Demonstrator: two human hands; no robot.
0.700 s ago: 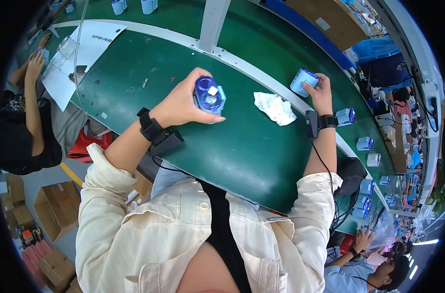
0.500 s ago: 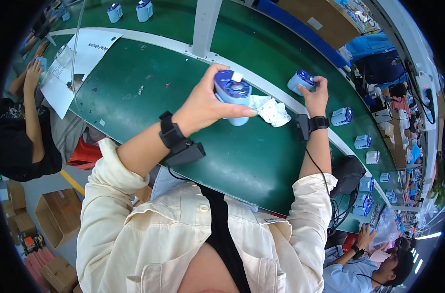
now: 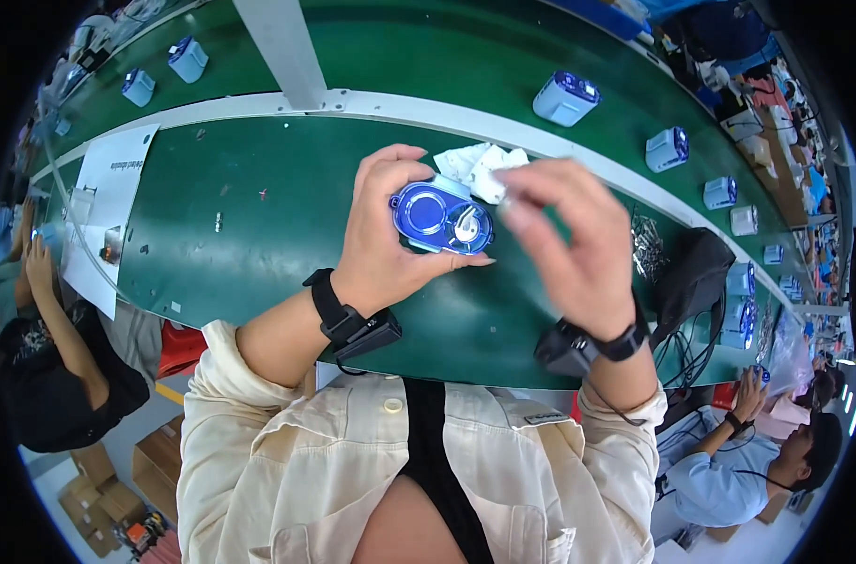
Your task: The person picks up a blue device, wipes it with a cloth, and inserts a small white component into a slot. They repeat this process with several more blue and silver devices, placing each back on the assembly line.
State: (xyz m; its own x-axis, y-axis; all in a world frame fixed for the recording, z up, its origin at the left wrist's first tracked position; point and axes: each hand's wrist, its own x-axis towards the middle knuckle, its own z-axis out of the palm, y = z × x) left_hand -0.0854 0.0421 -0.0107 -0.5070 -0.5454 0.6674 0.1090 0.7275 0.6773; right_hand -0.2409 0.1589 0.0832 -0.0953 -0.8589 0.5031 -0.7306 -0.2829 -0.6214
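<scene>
My left hand (image 3: pixel 379 218) is closed around a small plastic device (image 3: pixel 437 218) with a light-blue body and a dark-blue oval end. That end faces up and shows a round ring and a white, metallic-looking part beside it. Just right of the device is my right hand (image 3: pixel 574 240), raised above the bench and smeared by motion. Its thumb and fingers point toward the device, and whether anything is between them I cannot make out. Behind both hands lies a crumpled white cloth or paper (image 3: pixel 480 169), partly covered by the right fingers.
Similar blue devices (image 3: pixel 566 98) stand on the green belt (image 3: pixel 419 56) beyond a white rail (image 3: pixel 428 113). A black bag (image 3: pixel 696 282) with cables and a pile of small metal parts (image 3: pixel 647 246) lie at the right. A printed sheet (image 3: pixel 108 207) lies left. Co-workers sit on both sides.
My right hand has left a device on the belt and come back beside the held one. My left hand has tipped its device so the oval end faces up. The whole view has shifted.
</scene>
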